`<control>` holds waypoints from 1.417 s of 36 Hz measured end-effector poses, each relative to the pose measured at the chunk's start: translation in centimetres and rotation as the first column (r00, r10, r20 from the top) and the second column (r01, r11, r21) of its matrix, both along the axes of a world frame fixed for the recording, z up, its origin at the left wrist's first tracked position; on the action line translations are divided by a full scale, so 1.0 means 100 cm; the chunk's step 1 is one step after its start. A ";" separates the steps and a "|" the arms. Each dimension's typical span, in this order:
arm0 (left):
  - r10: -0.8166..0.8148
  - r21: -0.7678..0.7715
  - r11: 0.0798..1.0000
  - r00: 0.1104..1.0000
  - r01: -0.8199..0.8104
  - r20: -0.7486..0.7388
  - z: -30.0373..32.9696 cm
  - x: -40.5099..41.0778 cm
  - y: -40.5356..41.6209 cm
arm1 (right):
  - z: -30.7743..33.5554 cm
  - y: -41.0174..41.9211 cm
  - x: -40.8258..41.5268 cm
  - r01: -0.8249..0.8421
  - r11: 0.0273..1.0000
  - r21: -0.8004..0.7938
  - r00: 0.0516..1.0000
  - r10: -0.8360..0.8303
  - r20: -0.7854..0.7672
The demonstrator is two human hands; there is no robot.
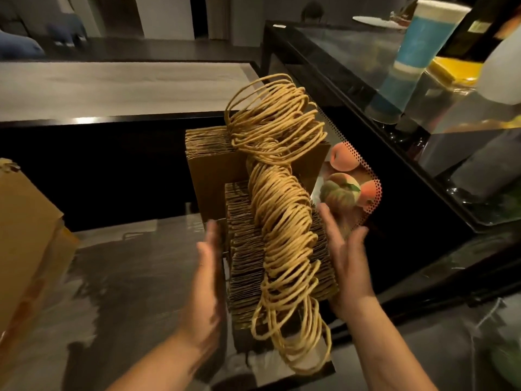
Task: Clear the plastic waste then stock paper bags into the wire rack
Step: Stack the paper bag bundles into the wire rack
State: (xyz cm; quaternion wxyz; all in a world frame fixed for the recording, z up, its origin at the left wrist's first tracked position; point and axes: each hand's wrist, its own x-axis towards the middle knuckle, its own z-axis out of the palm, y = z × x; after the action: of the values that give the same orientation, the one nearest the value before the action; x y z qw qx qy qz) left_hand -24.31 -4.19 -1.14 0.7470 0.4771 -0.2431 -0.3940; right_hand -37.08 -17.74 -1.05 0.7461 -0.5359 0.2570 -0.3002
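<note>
Now stocking: left hand (207, 266) and right hand (348, 261), fingers straight, press a paper bags (245, 266) stack — next, lower it squarely — rack unseen.

Motion blur smears the left hand (207, 273) just left of centre, so how its fingers (211, 235) lie is hard to read. The right hand (348, 262) is soft too, its palm pressed out of sight against the paper bags (248, 266). The tangle of twine handles (282, 221) covers the bags' middle; the wire rack can't be made out beneath them. At the left edge a cardboard box (25, 235) is cut off. Top right, a blue cup (423, 38) and a dark bottle (479, 29) run out of frame, their labels unreadable.
</note>
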 end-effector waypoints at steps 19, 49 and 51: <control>-0.035 0.035 0.999 0.998 0.033 0.051 0.000 0.001 -0.021 | 0.009 -0.002 -0.001 0.022 0.998 0.061 0.998 -0.025 0.052; 0.294 0.123 0.937 0.930 -0.326 0.222 0.006 0.054 -0.013 | 0.042 -0.028 0.025 0.102 0.980 -0.170 0.978 -0.130 -0.161; 0.320 0.100 0.933 0.925 -0.345 0.207 0.015 0.068 -0.020 | 0.049 -0.034 0.035 0.116 0.959 -0.257 0.963 -0.173 -0.209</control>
State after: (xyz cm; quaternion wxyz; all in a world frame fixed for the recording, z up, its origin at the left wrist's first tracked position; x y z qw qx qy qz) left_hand -17.52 -6.24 0.41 0.7430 0.5957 -0.2002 -0.2303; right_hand -33.58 -21.12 3.80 0.6164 -0.6336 0.3415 -0.3193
